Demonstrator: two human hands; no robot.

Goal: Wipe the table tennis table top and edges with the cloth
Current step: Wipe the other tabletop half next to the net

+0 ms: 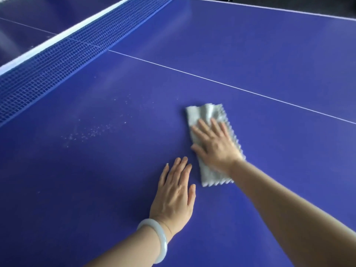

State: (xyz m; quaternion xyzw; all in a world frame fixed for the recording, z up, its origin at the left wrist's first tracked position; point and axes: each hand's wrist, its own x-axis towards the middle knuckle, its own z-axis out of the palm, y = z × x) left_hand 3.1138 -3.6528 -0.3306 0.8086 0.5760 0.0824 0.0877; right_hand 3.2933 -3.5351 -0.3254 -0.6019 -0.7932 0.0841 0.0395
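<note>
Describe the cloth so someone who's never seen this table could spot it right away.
Start at the blue table top on the near side of the net. Below the white centre line, the right hand presses flat on the cloth. It is the only pale grey thing there, folded long with zigzag edges.

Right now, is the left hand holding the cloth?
No, the left hand lies flat and empty on the blue table top, while the right hand presses the grey cloth.

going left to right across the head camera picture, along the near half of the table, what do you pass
Scattered white specks → left hand flat on the table → cloth under the right hand → bare blue table.
</note>
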